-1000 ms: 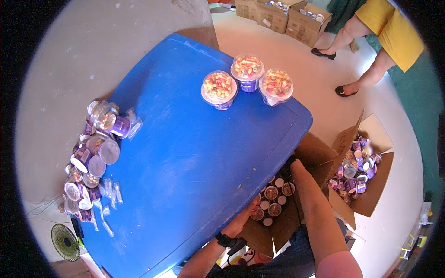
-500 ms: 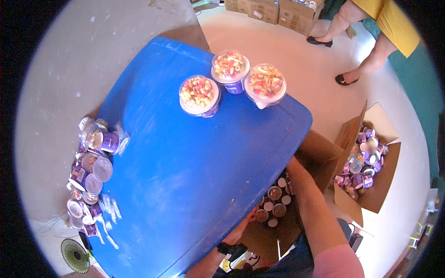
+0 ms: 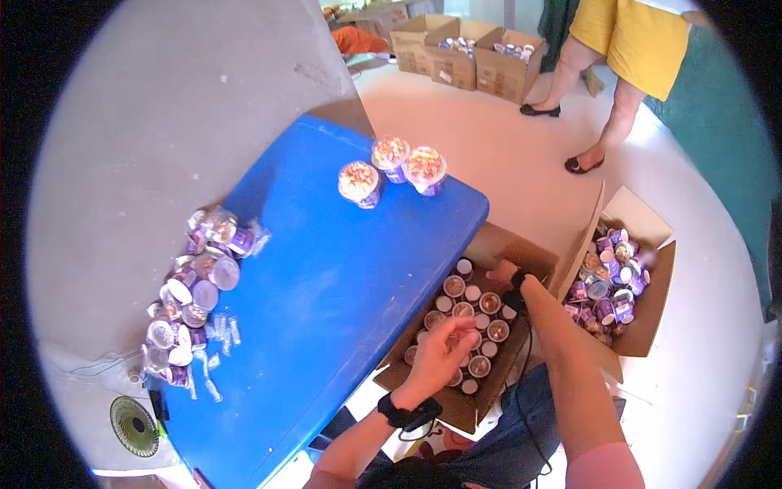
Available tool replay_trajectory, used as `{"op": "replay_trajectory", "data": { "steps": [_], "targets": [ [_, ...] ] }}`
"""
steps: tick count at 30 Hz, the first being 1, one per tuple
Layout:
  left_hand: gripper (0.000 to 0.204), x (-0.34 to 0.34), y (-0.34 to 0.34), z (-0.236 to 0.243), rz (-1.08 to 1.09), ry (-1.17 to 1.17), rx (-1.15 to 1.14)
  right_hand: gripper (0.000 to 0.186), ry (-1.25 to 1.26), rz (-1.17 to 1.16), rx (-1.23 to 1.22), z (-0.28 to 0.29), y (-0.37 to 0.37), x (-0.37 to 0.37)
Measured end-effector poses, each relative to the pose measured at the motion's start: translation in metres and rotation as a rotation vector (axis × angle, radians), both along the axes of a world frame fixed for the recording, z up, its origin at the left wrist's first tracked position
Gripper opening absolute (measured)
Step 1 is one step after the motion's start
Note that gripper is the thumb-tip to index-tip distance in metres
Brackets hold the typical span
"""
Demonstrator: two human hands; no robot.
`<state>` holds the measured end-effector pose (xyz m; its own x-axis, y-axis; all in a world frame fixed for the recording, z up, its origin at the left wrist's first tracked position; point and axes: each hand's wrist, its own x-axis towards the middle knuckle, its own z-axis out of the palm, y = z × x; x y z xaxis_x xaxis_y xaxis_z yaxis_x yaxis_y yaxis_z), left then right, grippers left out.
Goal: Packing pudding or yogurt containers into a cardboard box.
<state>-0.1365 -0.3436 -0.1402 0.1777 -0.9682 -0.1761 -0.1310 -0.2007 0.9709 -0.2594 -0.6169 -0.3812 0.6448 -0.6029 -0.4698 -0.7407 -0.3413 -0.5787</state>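
An open carton (image 3: 511, 359) beside the blue table holds rows of small cups (image 3: 479, 367), some with clear lids and some with white tops. Over these cups hovers my left hand (image 3: 444, 352), its fingers slightly bent and apart, with nothing visible in it. My right hand (image 3: 505, 274) reaches into the far right part of the same carton, near its wall; its fingertips are too unclear to tell what they touch. Three purple cups with clear domes of colourful cereal (image 3: 359, 184) stand together at the table's far end.
Purple cups and clear lids (image 3: 195, 301) are heaped along the left edge of the blue table (image 3: 326, 277). Another carton full of loose cups (image 3: 607, 285) stands to the right. A person in yellow shorts (image 3: 648, 53) stands beyond, near more cartons (image 3: 505, 73). A green fan (image 3: 135, 425) sits lower left.
My view has shifted, so the carton of cups now shows more fully. My left hand has come up from beside the table edge to above the cups; my right hand is now visible.
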Motion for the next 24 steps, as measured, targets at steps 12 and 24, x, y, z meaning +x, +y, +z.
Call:
{"op": "replay_trajectory", "data": {
  "steps": [12, 24],
  "targets": [
    [0.074, 0.113, -0.112, 0.059, 0.695, -1.173, -0.341, 0.039, 0.012, 0.097, 0.046, 0.053, 0.037, -0.018],
    [0.064, 0.123, -0.115, 0.056, 0.499, -1.126, -0.368, 0.035, -0.120, 0.057, -0.211, 0.042, 0.020, -0.028]
  ]
}}
